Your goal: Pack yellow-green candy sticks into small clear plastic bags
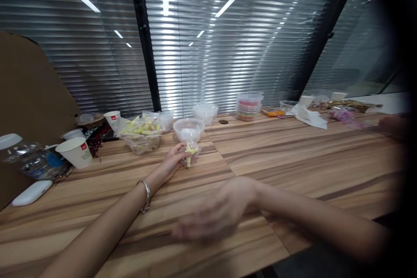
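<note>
Between the fingers of my left hand (174,160) is a small clear plastic bag (191,154) with yellow pieces inside. It is held at the tabletop, just in front of a clear round plastic bowl (189,130) that has something whitish in it. To the left of that bowl stands a larger clear container (141,134) heaped with yellow pieces in plastic. My right hand (221,210) hovers over the near part of the wooden table (273,156), smeared by motion. Its fingers are too blurred to show a grip.
Paper cups (76,152), a clear bottle (39,160) and a white case (31,193) sit at the left beside a cardboard panel (29,91). Stacked lidded tubs (249,106), white tissue (306,115) and a pink bundle (342,114) lie along the back. Another person's hand (392,125) shows at far right.
</note>
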Demonstrator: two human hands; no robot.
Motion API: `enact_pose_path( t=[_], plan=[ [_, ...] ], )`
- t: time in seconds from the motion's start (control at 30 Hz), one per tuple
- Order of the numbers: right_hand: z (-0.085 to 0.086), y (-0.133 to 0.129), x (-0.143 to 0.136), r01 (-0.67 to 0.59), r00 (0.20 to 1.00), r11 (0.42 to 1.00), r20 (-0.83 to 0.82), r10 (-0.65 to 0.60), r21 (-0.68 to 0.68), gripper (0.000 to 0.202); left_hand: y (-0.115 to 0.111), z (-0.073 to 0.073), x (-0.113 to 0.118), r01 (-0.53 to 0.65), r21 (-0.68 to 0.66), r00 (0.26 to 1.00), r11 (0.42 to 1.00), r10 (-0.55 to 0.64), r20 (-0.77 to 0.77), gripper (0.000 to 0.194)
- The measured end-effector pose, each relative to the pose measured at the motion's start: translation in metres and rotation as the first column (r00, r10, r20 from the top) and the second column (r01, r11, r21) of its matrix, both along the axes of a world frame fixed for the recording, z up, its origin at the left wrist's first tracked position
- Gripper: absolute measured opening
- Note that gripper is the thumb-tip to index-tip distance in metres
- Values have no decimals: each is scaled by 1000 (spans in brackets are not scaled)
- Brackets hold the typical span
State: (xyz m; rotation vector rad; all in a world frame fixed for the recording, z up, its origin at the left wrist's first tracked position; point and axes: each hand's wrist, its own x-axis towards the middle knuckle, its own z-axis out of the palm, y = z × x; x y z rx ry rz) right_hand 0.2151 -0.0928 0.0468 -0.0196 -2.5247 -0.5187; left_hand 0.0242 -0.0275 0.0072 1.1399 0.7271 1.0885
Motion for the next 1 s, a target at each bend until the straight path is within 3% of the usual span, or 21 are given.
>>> enact_pose_path(
  t=[0.1,0.17,0.2,0.3,0.53,0.63,0.83,1.0],
  plan=[
    [-5,29,5,104,991,987,-73,-114,-122,41,-1,0,0,-15,22,1000,1000,14,20,39],
    [-13,46,7,266,892,892,-257,-372,-366,44,-1,1,0,-4,26,1000,1000,3,25,37],
    [-18,53,8,275,833,831,-311,-457,-483,46,0,1,0,4,24,1000,1000,-4,24,37],
    [-32,64,8,138,801,707,-341,-492,-693,40,2,1,1,26,29,1000,999,-26,2,41],
    [-50,71,3,-131,804,487,-380,-457,-863,22,4,-2,-2,73,72,995,995,-68,-73,46],
    [-53,73,3,-153,810,453,-374,-452,-878,23,5,-3,-4,56,65,995,996,-50,-85,51],
    [-56,73,7,-134,811,446,-357,-464,-885,19,3,-1,-3,39,45,995,998,-35,-92,54],
    [-60,76,8,-108,772,450,-360,-523,-886,12,0,3,-3,41,33,997,999,-39,-60,45]
  ],
)
